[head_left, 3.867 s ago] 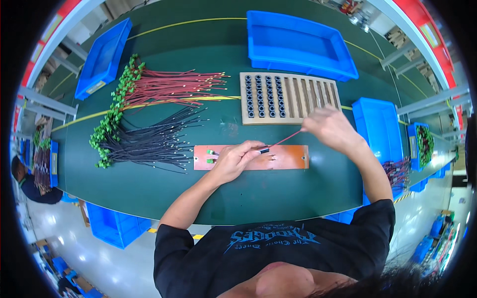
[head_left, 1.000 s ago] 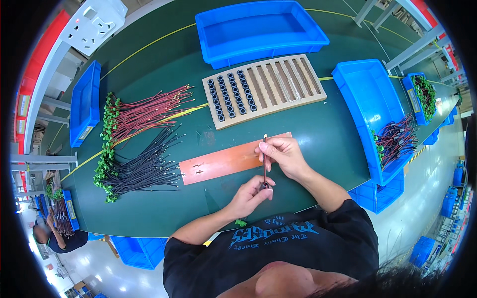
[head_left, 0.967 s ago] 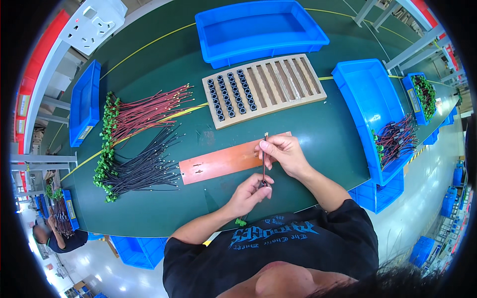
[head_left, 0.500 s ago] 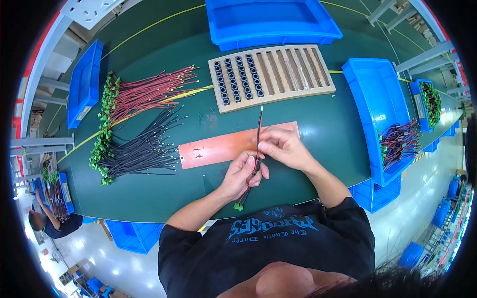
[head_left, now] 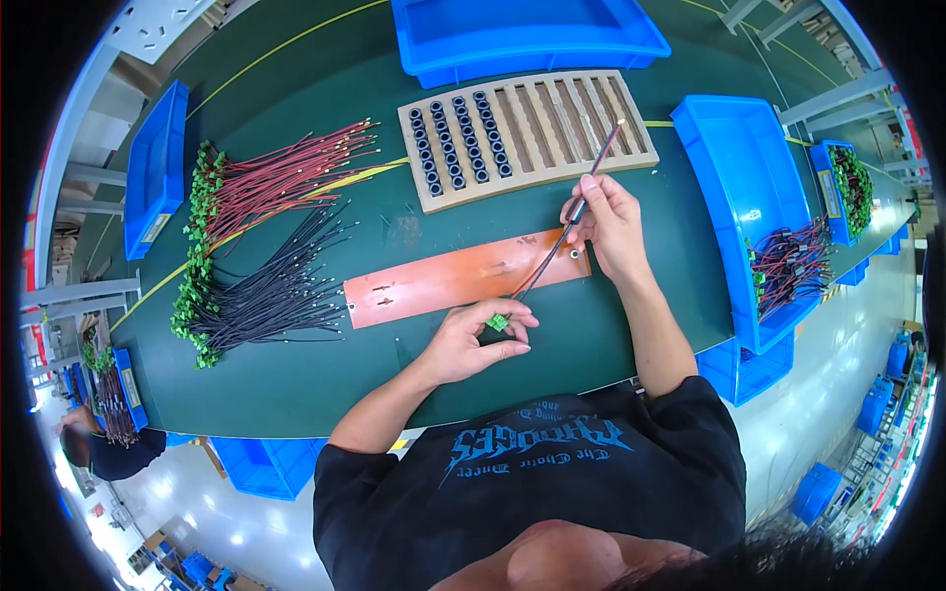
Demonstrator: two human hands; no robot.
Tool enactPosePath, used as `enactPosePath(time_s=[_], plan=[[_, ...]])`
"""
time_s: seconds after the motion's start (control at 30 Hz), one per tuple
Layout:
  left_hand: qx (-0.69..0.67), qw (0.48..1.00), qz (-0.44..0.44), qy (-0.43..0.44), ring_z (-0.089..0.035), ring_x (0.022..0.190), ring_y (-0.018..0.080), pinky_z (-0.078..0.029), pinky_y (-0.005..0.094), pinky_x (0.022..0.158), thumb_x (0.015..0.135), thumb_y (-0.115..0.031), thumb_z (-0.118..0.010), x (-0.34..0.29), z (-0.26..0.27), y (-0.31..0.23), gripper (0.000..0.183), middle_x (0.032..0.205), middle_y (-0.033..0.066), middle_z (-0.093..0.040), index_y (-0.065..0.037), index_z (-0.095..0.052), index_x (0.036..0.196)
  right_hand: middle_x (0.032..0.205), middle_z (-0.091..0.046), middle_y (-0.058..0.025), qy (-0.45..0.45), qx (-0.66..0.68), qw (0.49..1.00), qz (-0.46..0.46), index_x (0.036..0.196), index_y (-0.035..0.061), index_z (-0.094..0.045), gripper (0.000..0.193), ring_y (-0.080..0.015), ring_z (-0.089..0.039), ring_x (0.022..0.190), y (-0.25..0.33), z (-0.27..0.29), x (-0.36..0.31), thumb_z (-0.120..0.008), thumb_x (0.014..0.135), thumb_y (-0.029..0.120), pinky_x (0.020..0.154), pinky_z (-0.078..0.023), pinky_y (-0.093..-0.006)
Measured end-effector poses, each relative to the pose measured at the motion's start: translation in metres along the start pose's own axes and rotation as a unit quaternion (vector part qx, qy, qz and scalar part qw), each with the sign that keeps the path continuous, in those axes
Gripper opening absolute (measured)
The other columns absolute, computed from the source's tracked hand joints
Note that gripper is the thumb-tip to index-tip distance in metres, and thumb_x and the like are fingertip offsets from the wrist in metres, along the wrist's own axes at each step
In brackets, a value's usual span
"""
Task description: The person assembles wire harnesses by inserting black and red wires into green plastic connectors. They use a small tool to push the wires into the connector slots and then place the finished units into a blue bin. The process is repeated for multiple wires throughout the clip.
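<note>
My right hand pinches a black-and-red wire lead between thumb and fingers, with its bare tips pointing up and away over the rack. Down at the lead's lower end, a green connector lies within the curled fingers of my left hand. That hand's thumb and fingers are apart, not closed on it. A small dark ring shows just below my right fingers; whether it is held or lying there, I cannot tell. Beneath the lead is an orange strip on the green table.
A wooden rack holds rows of black rings on its left side. Red leads and black leads with green connectors lie to the left. Blue bins stand at the back, left and right. Another person is far left.
My right hand has moved up and to the right, drawing the lead with it. My left hand has loosened from the lead, and the green connector has come up to its fingers.
</note>
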State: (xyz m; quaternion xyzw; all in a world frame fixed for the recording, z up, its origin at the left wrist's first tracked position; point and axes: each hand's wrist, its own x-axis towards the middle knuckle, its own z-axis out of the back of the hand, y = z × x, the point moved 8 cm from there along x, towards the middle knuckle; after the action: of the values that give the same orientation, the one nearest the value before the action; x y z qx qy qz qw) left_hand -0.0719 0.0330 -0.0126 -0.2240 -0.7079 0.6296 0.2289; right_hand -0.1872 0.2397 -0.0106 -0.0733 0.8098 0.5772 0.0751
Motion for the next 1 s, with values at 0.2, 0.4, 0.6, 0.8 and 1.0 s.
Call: enactPosePath(time_s=[0.2, 0.4, 0.6, 0.8, 1.0], plan=[[0.085, 0.995, -0.03, -0.036, -0.074, 0.093, 0.0214, -0.059, 0.0348, 0.086, 0.087, 0.001, -0.079, 0.001, -0.003, -0.013, 0.028, 0.105, 0.0101, -0.074, -0.003, -0.076, 0.115, 0.076, -0.068, -0.0096, 0.013, -0.025, 0.999, -0.016, 0.101, 0.0008, -0.061, 0.032, -0.0121, -0.065, 0.053, -0.008, 0.003, 0.001, -0.058, 0.108, 0.032, 0.042, -0.05, -0.0231], [0.148, 0.985, -0.066, 0.063, -0.075, 0.099, 0.0277, -0.061, 0.0361, 0.089, 0.087, -0.003, -0.079, 0.001, -0.019, -0.013, 0.03, 0.109, 0.0125, -0.077, -0.003, -0.076, 0.117, 0.076, -0.069, -0.0085, 0.051, -0.053, 0.997, -0.026, 0.097, 0.0002, -0.064, 0.033, -0.0102, -0.063, 0.051, -0.012, -0.006, 0.0, -0.059, 0.108, 0.031, 0.041, -0.047, -0.0214], [0.165, 0.976, -0.087, 0.111, -0.073, 0.111, 0.0301, -0.056, 0.0408, 0.102, 0.086, -0.006, -0.079, 0.001, -0.033, -0.015, 0.035, 0.121, 0.011, -0.076, -0.004, -0.075, 0.121, 0.074, -0.068, -0.0068, 0.066, -0.043, 0.995, -0.054, 0.094, 0.0024, -0.065, 0.034, -0.009, -0.061, 0.049, -0.018, -0.015, -0.004, -0.06, 0.108, 0.033, 0.041, -0.046, -0.0199], [0.152, 0.976, -0.097, 0.125, -0.07, 0.116, 0.0315, -0.053, 0.0441, 0.106, 0.085, -0.001, -0.079, 0.001, -0.036, -0.016, 0.037, 0.121, 0.0118, -0.076, -0.002, -0.075, 0.121, 0.077, -0.07, -0.0084, 0.078, 0.009, 0.995, -0.056, 0.097, 0.002, -0.066, 0.033, -0.0103, -0.064, 0.051, -0.025, -0.018, -0.005, -0.06, 0.107, 0.034, 0.04, -0.048, -0.0214], [0.116, 0.984, -0.081, 0.112, -0.072, 0.112, 0.0291, -0.056, 0.0412, 0.102, 0.087, -0.004, -0.078, 0.002, -0.033, -0.015, 0.033, 0.118, 0.0087, -0.077, -0.004, -0.076, 0.12, 0.077, -0.069, -0.0077, 0.075, 0.038, 0.994, -0.068, 0.097, 0.0028, -0.065, 0.033, -0.0083, -0.056, 0.048, -0.023, -0.017, -0.006, -0.061, 0.107, 0.034, 0.038, -0.037, -0.0203]])
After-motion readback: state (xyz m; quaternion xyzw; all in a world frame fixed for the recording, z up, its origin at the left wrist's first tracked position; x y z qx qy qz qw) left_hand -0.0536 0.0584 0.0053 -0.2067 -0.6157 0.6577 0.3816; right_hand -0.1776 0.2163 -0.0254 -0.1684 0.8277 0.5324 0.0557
